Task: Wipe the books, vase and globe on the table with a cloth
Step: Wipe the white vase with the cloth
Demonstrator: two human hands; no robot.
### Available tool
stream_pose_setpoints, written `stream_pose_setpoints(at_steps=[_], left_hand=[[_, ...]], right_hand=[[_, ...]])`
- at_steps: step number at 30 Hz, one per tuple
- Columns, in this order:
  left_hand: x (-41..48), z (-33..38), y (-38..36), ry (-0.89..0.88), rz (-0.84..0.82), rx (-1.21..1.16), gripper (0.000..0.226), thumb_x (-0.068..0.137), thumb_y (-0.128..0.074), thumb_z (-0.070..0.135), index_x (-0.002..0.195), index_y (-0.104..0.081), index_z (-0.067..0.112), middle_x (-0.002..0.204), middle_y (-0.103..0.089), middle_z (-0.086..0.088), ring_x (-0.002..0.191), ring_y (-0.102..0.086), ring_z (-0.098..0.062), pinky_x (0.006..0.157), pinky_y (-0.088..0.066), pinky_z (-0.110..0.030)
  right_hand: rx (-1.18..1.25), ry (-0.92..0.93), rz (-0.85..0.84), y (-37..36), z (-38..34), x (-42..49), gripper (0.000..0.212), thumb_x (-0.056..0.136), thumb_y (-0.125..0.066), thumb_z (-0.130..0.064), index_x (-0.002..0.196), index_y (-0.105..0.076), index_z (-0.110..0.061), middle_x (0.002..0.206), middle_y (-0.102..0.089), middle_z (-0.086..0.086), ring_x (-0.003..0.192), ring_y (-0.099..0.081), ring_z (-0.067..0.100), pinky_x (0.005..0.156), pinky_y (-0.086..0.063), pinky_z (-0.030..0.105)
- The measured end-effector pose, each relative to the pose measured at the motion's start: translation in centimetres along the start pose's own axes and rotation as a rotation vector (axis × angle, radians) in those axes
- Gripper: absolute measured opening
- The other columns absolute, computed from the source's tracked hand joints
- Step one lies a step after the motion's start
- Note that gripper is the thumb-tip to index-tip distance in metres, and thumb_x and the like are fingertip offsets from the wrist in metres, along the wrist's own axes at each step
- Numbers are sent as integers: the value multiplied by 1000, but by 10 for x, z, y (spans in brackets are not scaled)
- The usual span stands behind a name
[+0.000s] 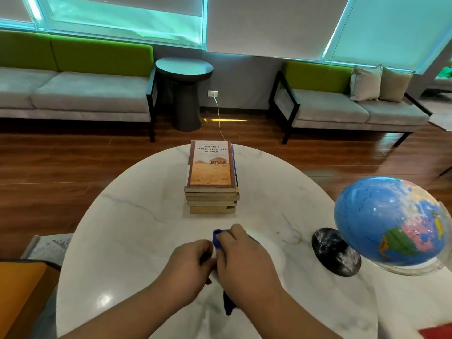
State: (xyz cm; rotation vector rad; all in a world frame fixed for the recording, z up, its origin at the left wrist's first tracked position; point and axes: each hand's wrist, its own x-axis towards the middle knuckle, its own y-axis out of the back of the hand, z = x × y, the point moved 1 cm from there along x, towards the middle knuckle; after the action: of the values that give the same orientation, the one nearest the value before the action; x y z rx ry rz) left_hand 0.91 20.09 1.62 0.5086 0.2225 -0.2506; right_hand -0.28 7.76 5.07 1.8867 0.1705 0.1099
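A stack of several books (211,165) lies at the middle of the round white marble table (134,228), an orange-covered one on top. The blue globe (391,221) stands at the right on a black marbled base (336,253). Near the front edge my right hand (244,263) grips a dark blue cloth (217,237) pressed over a white rounded thing (269,245), apparently the vase, mostly hidden. My left hand (190,265) curls round its left end, touching my right hand. A tail of the cloth hangs below my right wrist.
An orange box (22,289) and printed paper (49,245) sit off the table's left edge. A red object (437,332) shows at the bottom right. Beyond the table are wooden floor, two grey-and-green sofas and a dark round side table (184,94).
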Motion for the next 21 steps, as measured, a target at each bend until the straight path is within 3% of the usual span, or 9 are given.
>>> stream_pose_setpoints(at_steps=[4,8,13,17,21], left_hand=[[1,-3,3,-17,-40,10,19,92,-56,9,74,-57,5,68,-61,-2,53,-57,-6,55,-50,-19],[6,2,2,-74,-79,55,15,94,-55,17,94,-66,6,85,-70,-5,70,-66,-15,58,-53,-22],[13,3,8,-60,-8,20,14,90,-59,11,80,-61,2,78,-65,-12,61,-59,-11,56,-49,-17],[15,-5,21,-53,11,-17,21,89,-61,7,69,-61,11,71,-63,-2,61,-58,-6,59,-52,-19],[15,-15,35,-16,5,-7,10,89,-65,12,91,-71,19,91,-70,4,73,-63,-8,60,-49,-13]], right_hand=[[-9,-16,-8,3,0,-1,20,99,-36,-26,109,-52,-21,100,-34,-7,75,-43,15,57,-29,24],[-3,-133,-79,21,3,28,22,96,-46,-22,115,-57,-23,91,-37,-3,78,-45,17,67,-34,24],[39,110,134,1,14,8,27,93,-38,-33,108,-59,-27,98,-47,-7,72,-47,12,60,-41,26],[130,247,182,-27,33,-21,25,83,-50,-30,106,-58,-34,93,-52,-13,72,-54,7,56,-47,18],[354,199,221,-50,63,-37,28,83,-55,-24,106,-56,-40,100,-49,-21,81,-56,1,70,-45,9]])
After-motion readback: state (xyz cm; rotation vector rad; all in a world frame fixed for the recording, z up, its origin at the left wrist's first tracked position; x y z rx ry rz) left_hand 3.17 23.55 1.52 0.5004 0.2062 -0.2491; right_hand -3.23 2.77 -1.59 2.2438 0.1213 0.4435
